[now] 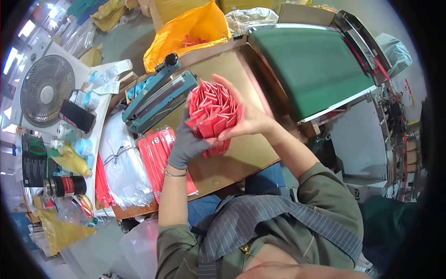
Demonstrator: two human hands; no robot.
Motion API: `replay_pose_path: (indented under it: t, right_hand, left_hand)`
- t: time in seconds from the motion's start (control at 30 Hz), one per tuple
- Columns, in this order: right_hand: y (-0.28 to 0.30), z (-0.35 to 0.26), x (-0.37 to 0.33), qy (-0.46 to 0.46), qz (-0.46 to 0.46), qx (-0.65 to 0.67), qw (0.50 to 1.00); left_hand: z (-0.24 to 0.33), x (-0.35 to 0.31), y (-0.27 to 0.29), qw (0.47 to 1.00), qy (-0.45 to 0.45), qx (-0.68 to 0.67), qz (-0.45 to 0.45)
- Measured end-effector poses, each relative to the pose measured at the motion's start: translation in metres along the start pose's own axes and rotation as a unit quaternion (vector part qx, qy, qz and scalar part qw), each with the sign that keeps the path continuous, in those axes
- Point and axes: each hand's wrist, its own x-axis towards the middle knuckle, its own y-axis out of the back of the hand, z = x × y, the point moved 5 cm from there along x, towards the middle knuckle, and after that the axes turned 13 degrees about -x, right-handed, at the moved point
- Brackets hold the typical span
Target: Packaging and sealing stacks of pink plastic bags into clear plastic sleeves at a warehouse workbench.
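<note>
Above the brown work board (246, 153) I hold a thick bundle of slim red folded pieces (213, 109), their ends turned up toward me. My left hand (186, 142), in a grey glove, is wrapped round the bundle's left side. The bare right hand (251, 120) grips it from the right, thumb at the near side and fingers at the far side. Left of the bundle stands a blue hand-lever bag sealer (160, 102). Closer to me lie red pieces in clear plastic sleeves (157, 156), next to a tied stack of clear plastic bags (125, 174).
An open orange-yellow sack (188, 35) with red pieces inside stands beyond the board. At the right is a green conveyor belt (311, 65). The left side table carries a fan (46, 90), a dark flask (65, 186), label rolls (90, 99) and orange-handled scissors (86, 207).
</note>
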Motion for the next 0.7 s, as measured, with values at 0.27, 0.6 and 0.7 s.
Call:
replay_pose_path:
  t: [0.27,0.6,0.7]
  right_hand:
    - [-0.065,-0.014,-0.018,-0.137,0.135,0.097,0.977]
    - [-0.109,-0.030,-0.025,-0.115,0.040,-0.015,0.992]
    - [-0.128,-0.059,-0.037,-0.216,0.092,0.100,0.967]
  left_hand:
    - [0.009,-0.042,-0.008,0.983,0.055,0.175,-0.009]
    - [0.033,-0.089,-0.004,0.987,-0.020,0.157,-0.016]
    - [0.049,-0.117,-0.018,0.998,0.063,0.017,-0.009]
